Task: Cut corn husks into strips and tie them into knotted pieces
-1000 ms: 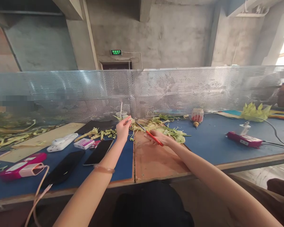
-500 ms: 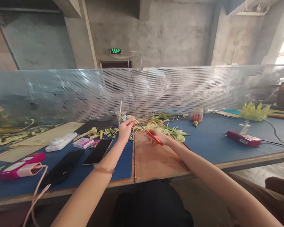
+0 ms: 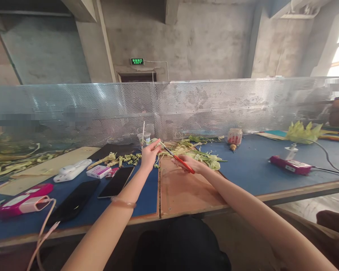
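Cutting a green strip above the desk

My right hand [image 3: 190, 163] grips red scissors [image 3: 177, 158]; my left hand [image 3: 148, 153] pinches what looks like a thin green strip [image 3: 155, 141] at the blade tips, above the desk [image 3: 243, 171], near a leaf pile [image 3: 203, 157].

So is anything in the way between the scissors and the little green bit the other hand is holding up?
Nothing visible. The right hand holds the red-handled scissors, whose blade tips reach the small green piece pinched in the left hand. The gap between them looks bare.
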Motion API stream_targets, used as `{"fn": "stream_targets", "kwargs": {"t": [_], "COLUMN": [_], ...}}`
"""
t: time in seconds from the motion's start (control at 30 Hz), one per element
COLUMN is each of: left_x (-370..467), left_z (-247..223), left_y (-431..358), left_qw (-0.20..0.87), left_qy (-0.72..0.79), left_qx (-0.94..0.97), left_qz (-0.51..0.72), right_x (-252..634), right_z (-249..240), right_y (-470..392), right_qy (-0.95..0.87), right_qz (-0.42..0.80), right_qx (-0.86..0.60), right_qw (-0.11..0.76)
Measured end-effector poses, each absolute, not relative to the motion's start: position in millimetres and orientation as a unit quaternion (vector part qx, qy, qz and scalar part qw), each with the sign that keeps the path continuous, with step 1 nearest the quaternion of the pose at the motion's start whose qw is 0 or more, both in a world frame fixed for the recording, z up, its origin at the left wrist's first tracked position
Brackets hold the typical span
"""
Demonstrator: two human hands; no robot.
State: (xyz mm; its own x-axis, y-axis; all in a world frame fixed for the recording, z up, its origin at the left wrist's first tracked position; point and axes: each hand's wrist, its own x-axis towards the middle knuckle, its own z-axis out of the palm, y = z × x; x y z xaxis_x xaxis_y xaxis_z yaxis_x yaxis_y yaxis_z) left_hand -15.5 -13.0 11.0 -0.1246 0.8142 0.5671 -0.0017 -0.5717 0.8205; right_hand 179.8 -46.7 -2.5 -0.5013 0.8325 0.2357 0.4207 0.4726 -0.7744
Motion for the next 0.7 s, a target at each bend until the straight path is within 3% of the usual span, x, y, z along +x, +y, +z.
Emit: {"fn": "stream_targets", "kwargs": {"t": [0.4,0.7], "left_x": [-17.7,-18.3], "left_z": [15.2,14.6], "left_y": [-17.3,-16.4], "left_qw": [0.299,0.321], "left_qy": [0.371,0.358], "left_qx": [0.613,0.611], "left_qz": [0.630,0.629], "right_x": [180.8,179.6], "right_z": [-5.4,-8.1], "right_y": [-41.0,-38.8], "right_qy": [-0.787,-0.807], "right_qz": [0.337,0.276], "right_qx": [-0.421,-0.421], "right_qw": [0.301,0.308]}}
